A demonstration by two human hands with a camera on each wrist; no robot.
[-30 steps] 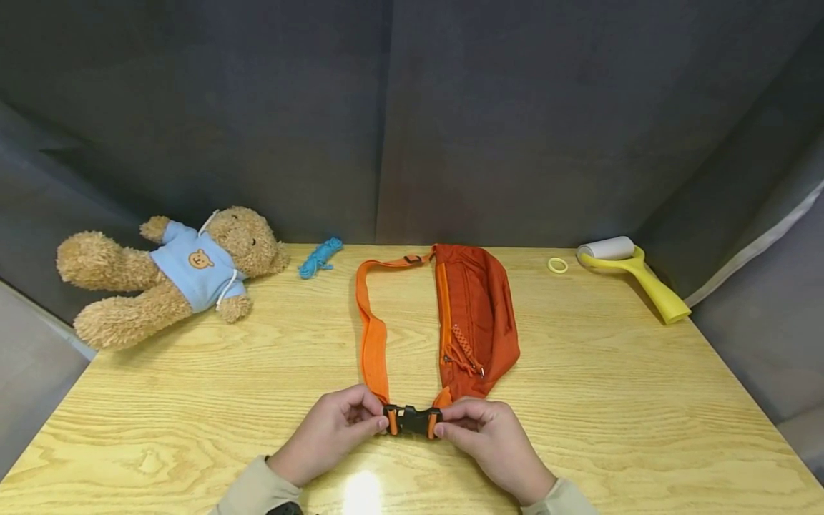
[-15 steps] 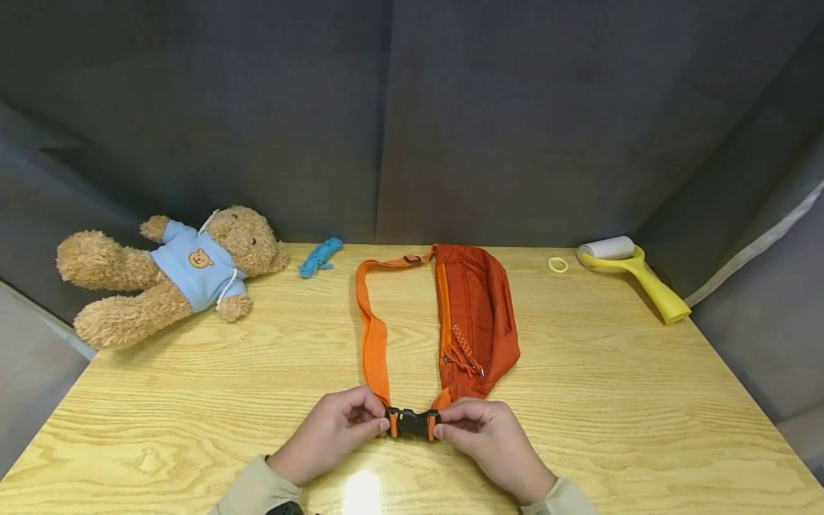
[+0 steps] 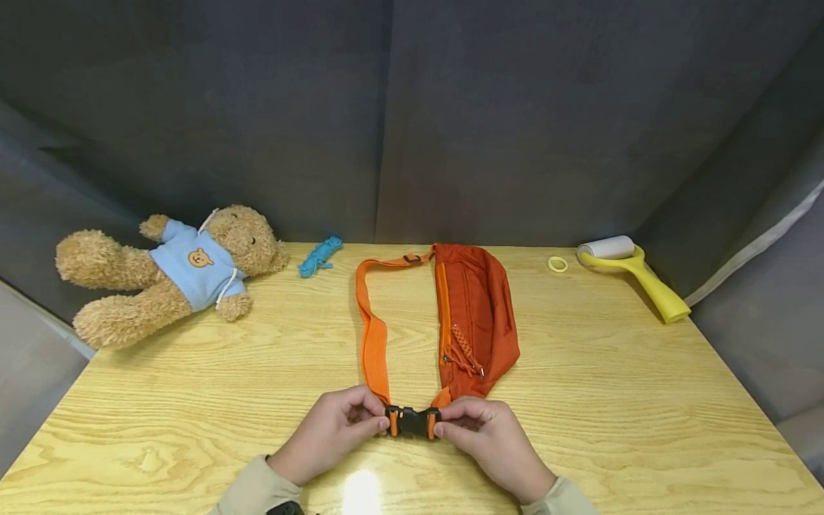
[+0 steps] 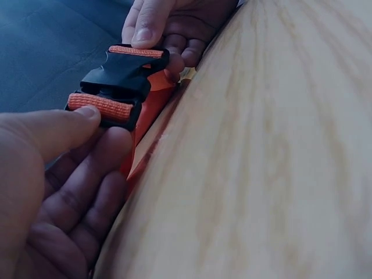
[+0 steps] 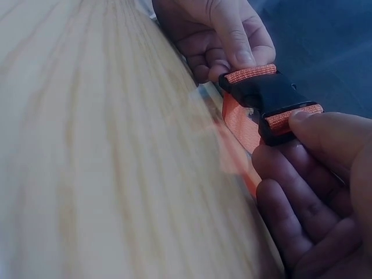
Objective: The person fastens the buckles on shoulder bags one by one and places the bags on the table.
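Note:
An orange-red waist bag [image 3: 479,322] lies on the table, its orange strap [image 3: 375,350] looped out to the left. At the near end of the loop, both hands hold a black side-release buckle [image 3: 412,422] with its two halves joined. My left hand [image 3: 337,429] pinches the left end between thumb and fingers. The right end is pinched the same way by my right hand [image 3: 496,440]. In the left wrist view, orange webbing passes through each end of the buckle [image 4: 119,72]. The right wrist view shows the buckle [image 5: 264,93] raised at the table edge.
A teddy bear [image 3: 202,265] in a blue hoodie lies at the back left, beside a blue rope bundle [image 3: 320,257]. At the back right are a yellow ring [image 3: 557,265] and a yellow-handled lint roller [image 3: 650,282]. Dark curtains [image 3: 502,121] surround the wooden table [image 3: 611,400].
The left half of the buckle has shifted slightly right, so the small gap between the two halves has closed up. The hands keep their grip; the bag lies unmoved.

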